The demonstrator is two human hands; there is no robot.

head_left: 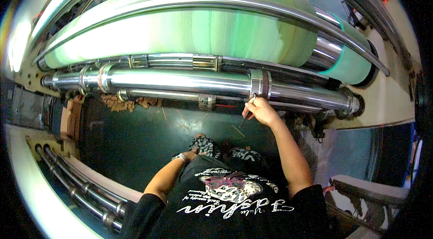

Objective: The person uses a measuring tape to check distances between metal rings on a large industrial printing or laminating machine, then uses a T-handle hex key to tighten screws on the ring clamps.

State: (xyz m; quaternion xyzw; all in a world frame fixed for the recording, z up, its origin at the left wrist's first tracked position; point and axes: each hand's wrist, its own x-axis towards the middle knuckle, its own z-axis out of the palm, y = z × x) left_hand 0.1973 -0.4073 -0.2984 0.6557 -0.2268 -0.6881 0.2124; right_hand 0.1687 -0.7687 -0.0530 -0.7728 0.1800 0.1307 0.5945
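My right hand [261,111] is closed round a thin dark metal rod that looks like a hex key [243,120]. Its upper end meets the underside of a ring-shaped collar [258,81], and the lower end sticks out below my fingers. That collar sits around a polished steel shaft [180,79] running across in front of me. Low by my patterned trouser leg [203,142] is my left hand [196,150], with a light band on its wrist. The left fingers are too small and partly hidden to make out.
Behind the shaft lies a large roller [180,31] wound in pale green material, crossed by a chrome bar [189,0]. Cardboard scraps [119,102] lie on the dark green floor [131,133] beneath. More steel rods [76,194] stand at lower left. Cream machine frames [388,108] close the sides.
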